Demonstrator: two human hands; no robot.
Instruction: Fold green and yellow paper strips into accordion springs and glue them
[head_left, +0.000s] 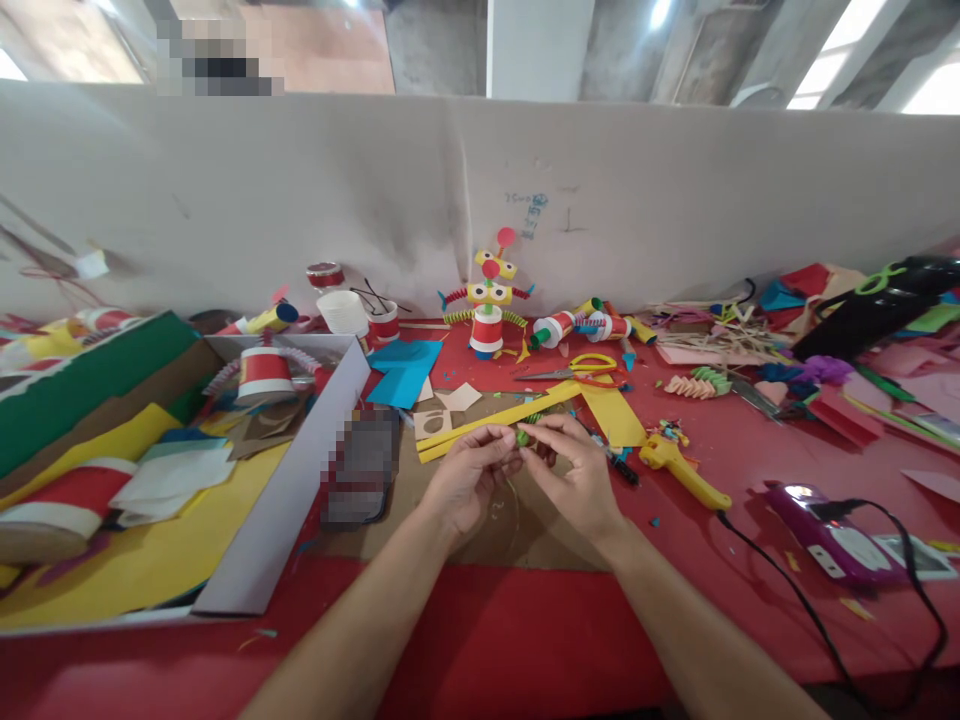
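Between the fingertips of both hands is a small green folded paper piece (pixel 523 438), partly hidden by the fingers. My left hand (pixel 474 472) pinches it from the left with thumb and forefinger. From the other side my right hand (pixel 576 468) closes on it with thumb and fingers. Both hands are over a brown cardboard sheet (pixel 390 535). Just beyond them lie long yellow paper strips (pixel 499 415) and a yellow paper piece (pixel 613 415). Yellow-handled scissors (pixel 592 365) rest farther back on the red table.
At left stands an open box (pixel 289 490) of paper and cups, beside a phone (pixel 364 465). Paper-cup figures (pixel 487 330) line the back wall. To the right lie a yellow glue gun (pixel 686 472), a purple power strip (pixel 832 540) with a black cord, and a black bottle (pixel 870 305).
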